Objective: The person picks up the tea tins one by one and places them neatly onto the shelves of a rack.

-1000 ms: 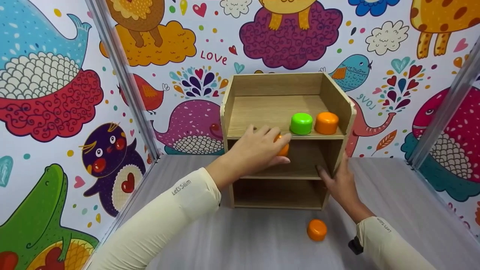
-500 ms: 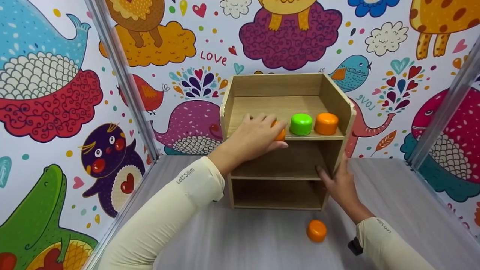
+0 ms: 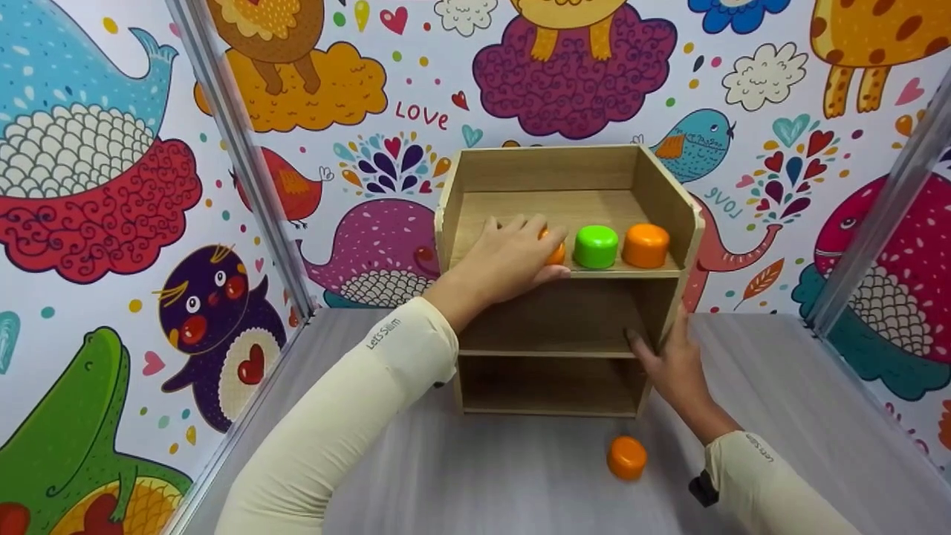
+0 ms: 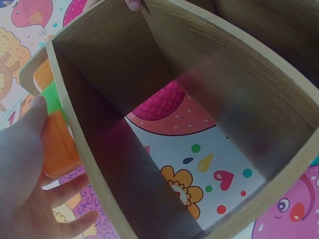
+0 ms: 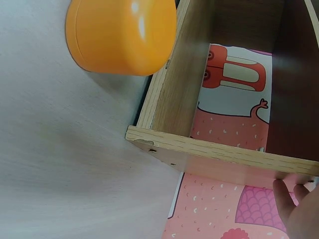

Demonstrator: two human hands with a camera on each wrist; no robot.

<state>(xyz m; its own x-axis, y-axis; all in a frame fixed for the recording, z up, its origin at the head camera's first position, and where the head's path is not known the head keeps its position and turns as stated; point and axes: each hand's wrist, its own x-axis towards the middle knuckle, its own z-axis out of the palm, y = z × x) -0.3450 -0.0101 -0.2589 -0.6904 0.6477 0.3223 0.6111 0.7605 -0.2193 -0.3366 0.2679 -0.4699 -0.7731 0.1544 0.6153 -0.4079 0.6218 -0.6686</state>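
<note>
Left grip [image 3: 513, 254] curls around an orange cylinder [image 4: 60, 147] beside a green cylinder [image 3: 596, 247].

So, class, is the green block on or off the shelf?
On: the green block sits on the shelf top, beside an orange block.

"What stands on the left?"

"A tall silver metal post [image 3: 239, 152]. Left of it, a white printed side panel [image 3: 111, 305] shows a light-blue whale [image 3: 82, 96] on a curly red cloud [image 3: 104, 223], a dark-purple penguin [image 3: 208, 293] and a bright-green crocodile [image 3: 74, 423]."

"And right of the post?"

"A white printed back panel [image 3: 446, 67]. Just beside the post are a round red bird [image 3: 286, 186] and, higher, a scalloped orange cloud [image 3: 319, 85]; then a pink-purple whale [image 3: 379, 238] and the red word LOVE [image 3: 422, 115]."

"Farther from it?"

"A curly purple cloud [image 3: 572, 85], a blue bird with an orange wing [image 3: 698, 145] and, well apart, a second silver metal post [image 3: 877, 230]."

"At its foot?"

"A pale grey, wood-grained tabletop [image 3: 520, 490], spreading rightward."
</note>
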